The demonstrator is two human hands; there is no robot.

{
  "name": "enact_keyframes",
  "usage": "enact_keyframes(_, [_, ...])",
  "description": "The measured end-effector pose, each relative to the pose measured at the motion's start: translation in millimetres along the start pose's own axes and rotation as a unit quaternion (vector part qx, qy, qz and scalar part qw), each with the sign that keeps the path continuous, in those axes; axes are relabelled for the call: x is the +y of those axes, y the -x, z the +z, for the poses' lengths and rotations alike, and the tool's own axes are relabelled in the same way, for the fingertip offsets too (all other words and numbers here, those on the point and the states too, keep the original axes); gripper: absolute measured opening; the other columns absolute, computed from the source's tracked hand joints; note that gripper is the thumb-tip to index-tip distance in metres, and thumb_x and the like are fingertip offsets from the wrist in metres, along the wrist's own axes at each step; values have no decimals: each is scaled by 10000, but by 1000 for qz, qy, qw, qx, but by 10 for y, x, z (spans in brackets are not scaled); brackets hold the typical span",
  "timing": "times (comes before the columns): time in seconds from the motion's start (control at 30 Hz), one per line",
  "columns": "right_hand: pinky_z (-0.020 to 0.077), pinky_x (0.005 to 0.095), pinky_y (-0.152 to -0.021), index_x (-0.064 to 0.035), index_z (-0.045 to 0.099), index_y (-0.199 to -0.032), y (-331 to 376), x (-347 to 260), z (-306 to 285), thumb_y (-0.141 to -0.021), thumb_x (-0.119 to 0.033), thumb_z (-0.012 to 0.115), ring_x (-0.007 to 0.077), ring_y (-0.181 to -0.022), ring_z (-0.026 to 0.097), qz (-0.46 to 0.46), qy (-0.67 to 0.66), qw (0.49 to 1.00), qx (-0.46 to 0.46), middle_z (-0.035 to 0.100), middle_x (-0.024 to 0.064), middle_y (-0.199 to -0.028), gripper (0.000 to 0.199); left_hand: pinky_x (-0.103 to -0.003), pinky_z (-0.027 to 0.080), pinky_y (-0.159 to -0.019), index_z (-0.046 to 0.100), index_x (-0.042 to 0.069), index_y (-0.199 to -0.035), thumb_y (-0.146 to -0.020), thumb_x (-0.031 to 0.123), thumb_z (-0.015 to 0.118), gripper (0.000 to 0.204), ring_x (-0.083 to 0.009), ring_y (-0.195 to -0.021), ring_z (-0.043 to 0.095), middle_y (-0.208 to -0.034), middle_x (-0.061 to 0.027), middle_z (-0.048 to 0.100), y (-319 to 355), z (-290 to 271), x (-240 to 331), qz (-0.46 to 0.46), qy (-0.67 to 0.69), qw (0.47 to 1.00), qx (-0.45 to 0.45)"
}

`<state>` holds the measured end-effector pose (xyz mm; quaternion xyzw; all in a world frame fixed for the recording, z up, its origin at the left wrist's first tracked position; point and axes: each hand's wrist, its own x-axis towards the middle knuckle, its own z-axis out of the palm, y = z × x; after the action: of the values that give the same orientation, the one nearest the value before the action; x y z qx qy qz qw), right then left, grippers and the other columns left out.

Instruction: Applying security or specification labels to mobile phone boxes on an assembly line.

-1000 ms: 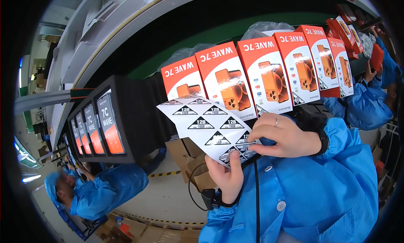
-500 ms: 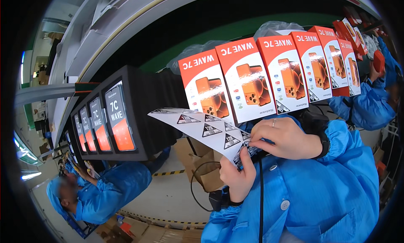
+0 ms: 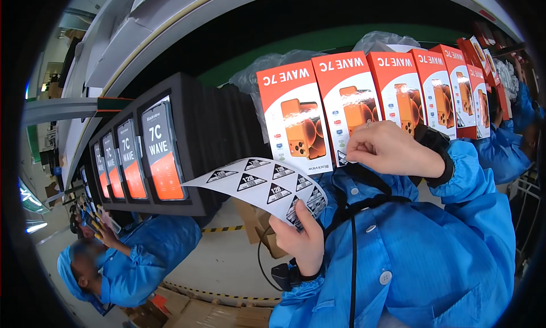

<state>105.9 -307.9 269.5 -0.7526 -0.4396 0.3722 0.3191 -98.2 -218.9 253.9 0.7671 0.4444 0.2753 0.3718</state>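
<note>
My left hand (image 3: 303, 241) grips the lower corner of a white sheet of black triangular stickers (image 3: 259, 183), which curves out to the left. My right hand (image 3: 391, 150) is raised above it. Its fingertips pinch a small sticker against the lower edge of an orange phone box (image 3: 348, 103). That box stands second in a row of several like orange boxes (image 3: 438, 89) set side by side. Both my arms are in blue sleeves, and there is a dark band at my right wrist.
A black tray holding several phones with lit orange screens (image 3: 159, 152) stands to the left. A person in blue (image 3: 133, 260) works at lower left and another (image 3: 512, 129) at the right edge. Crumpled clear plastic (image 3: 267, 66) lies behind the boxes. Cardboard (image 3: 193, 311) lies below.
My right hand has left the sticker sheet and risen to the second box's lower edge. The view has shifted, so the boxes sit further right and the sheet has dropped lower left.
</note>
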Motion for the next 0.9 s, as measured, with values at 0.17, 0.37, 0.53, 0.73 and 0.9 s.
enact_keyframes(0.17, [462, 307, -566, -26, 638, -822, -6, 4, 58, -813, -125, 622, 219, -615, 596, -37, 19, 998, 46, 636, 84, -774, 101, -277, 499, -626, 447, -68, -1012, -901, 75, 551, 208, -171, -729, 642, -848, -175, 643, -13, 18, -23, 6, 7, 1000, -4])
enact_keyframes(0.37, [458, 324, -576, -31, 616, -797, -11, 9, 85, -801, -136, 635, 239, -638, 589, -30, 47, 997, 47, 602, 84, -753, 107, -274, 496, -631, 446, -72, -1018, -900, 71, 553, 214, -164, -734, 637, -840, -175, 644, -12, 20, 2, -17, 18, 1000, 0])
enact_keyframes(0.53, [471, 387, -633, -40, 455, -894, 37, 14, 165, -746, -194, 669, 314, -680, 580, -23, 106, 986, 128, 539, 115, -790, 303, -298, 495, -693, 471, -89, -1016, -873, 65, 600, 246, -225, -804, 644, -893, -190, 633, 51, 14, -76, -42, 122, 991, 18])
enact_keyframes(0.73, [471, 220, -665, -60, 417, -873, 213, -237, 196, -825, -105, 697, 74, -779, 576, -5, -350, 934, -75, 505, 17, -815, 287, -249, 447, -815, 475, -55, -1142, -848, 15, 602, 328, -129, -906, 554, -1006, -107, 579, 135, -58, -9, -59, 276, 951, -128])
enact_keyframes(0.9, [462, 277, -695, -48, 504, -927, 171, -225, 346, -799, -58, 684, 148, -792, 543, -82, -206, 965, 141, 488, 40, -833, 221, -201, 460, -676, 576, -64, -1027, -845, -13, 608, 192, -100, -794, 570, -965, -97, 611, 143, -63, -51, -59, 369, 922, -102])
